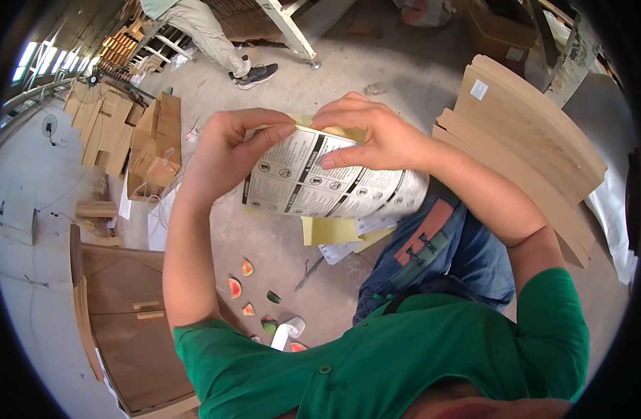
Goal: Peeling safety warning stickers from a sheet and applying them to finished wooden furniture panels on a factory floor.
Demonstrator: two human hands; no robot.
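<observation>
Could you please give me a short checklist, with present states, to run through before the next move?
1. Left hand gripping the printed sheet: ok, its thumb and fingers pinch the upper left corner.
2. Right hand gripping the sheet: cannot tell; the thumb lies on the printed face, but the grip behind is hidden.
3. Sheet flat: not ok, it curves toward its right end.
4. Floor free of scraps: not ok, watermelon pieces lie there.

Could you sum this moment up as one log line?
Left hand: pinches printed sheet at upper edge | Right hand: grips same sheet, thumb in front | Floor: watermelon pieces
</observation>
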